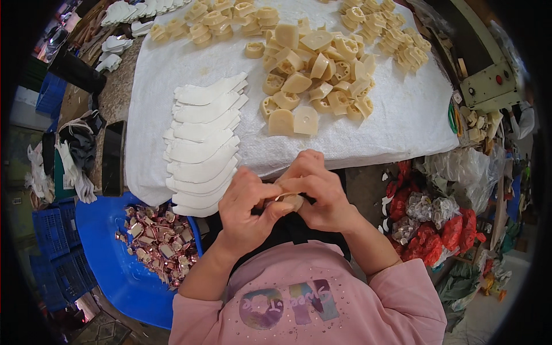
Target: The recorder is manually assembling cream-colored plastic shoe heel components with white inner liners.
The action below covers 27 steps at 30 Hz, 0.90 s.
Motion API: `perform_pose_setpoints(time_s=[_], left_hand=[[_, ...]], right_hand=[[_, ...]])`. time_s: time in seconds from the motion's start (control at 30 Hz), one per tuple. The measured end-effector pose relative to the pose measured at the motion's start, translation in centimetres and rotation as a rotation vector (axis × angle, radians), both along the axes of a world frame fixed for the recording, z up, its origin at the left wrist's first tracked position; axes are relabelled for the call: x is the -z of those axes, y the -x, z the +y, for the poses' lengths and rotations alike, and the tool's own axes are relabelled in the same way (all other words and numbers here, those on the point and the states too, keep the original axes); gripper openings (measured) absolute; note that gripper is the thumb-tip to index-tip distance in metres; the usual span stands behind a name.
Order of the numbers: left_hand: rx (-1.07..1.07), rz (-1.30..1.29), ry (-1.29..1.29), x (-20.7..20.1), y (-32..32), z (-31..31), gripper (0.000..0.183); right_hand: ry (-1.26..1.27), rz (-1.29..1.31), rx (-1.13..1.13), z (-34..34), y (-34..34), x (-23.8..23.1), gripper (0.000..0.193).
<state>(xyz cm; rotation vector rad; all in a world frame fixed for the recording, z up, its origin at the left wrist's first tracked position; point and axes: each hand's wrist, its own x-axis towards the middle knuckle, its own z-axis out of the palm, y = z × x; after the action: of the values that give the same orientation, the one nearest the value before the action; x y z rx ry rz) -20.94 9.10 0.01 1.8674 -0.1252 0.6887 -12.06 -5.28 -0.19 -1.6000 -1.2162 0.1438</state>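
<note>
White sheeting [402, 112] is extending beyond the left hand [246, 207] and right hand [317, 192], which are jointly pinching a small cream piece [294, 201] in curled grips, apparently partway done, while overlapping white strips [202, 150] ahead-left of them and heaped cream blocks [320, 73] farther ahead are seemingly awaiting handling.

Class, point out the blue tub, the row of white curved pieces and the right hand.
Blue tub [114, 279], head view: its bare inner wall.
White curved pieces [201, 151], head view: one midway along the row.
Right hand [317, 194], head view: its back.
</note>
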Motion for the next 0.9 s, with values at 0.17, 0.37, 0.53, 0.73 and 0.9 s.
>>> perform_pose_setpoints(time_s=[0.17, 0.37, 0.53, 0.73, 0.9], left_hand=[[-0.156, -0.092, -0.178, -0.2, 0.4, 0.8, 0.023], [-0.208, -0.032, -0.116, 0.7, 1.0, 2.6, 0.021], [-0.146, -0.124, 0.022, -0.3, 0.8, 0.7, 0.024], [0.069, -0.173, 0.014, 0.0, 1.2, -0.1, 0.027], [-0.013, -0.193, -0.287, -0.6, 0.5, -0.2, 0.025]], right_hand=[[0.02, -0.327, 0.142, 0.2, -0.4, -0.4, 0.029], [-0.002, -0.275, 0.276, 0.2, 0.7, -4.4, 0.028], [-0.11, 0.707, 0.145, -1.0, 2.4, 0.6, 0.021], [-0.349, 1.112, 0.198, -1.2, 3.5, 0.1, 0.028], [-0.317, 1.144, 0.169, -1.8, 3.6, -0.3, 0.023]])
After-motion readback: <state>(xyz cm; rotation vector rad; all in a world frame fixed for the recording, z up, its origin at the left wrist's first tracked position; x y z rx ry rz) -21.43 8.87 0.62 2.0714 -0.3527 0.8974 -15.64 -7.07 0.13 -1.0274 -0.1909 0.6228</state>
